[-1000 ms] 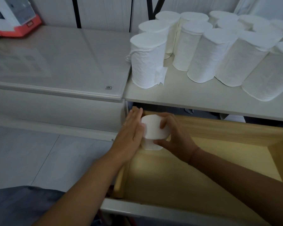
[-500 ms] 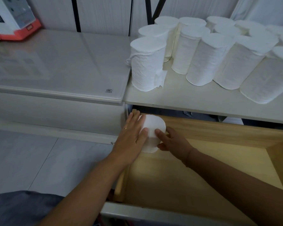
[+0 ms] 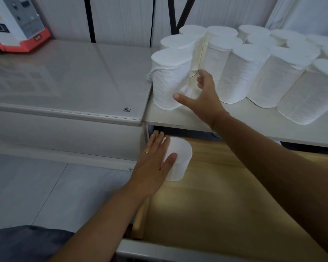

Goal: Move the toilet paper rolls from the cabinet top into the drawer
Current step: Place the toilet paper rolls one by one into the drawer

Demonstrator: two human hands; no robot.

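One white toilet paper roll [image 3: 179, 159] stands upright in the far left corner of the open wooden drawer [image 3: 216, 195]. My left hand [image 3: 155, 163] lies flat against its left side, fingers straight. Several more white rolls [image 3: 235, 72] stand upright on the cabinet top [image 3: 178, 118]. The nearest roll [image 3: 169, 78] stands at its left edge with a loose paper tail. My right hand [image 3: 201, 95] is spread open just right of that roll, thumb in front of its base, holding nothing.
A grey glass-topped unit [image 3: 64, 82] adjoins the cabinet on the left, with a red and white box [image 3: 13, 25] at its back. Pale floor tiles [image 3: 36, 186] lie lower left. The drawer's white front edge [image 3: 159, 252] runs below.
My right hand let go of the roll in the drawer and rose to the nearest roll on the cabinet top. My left hand stayed against the drawer roll.
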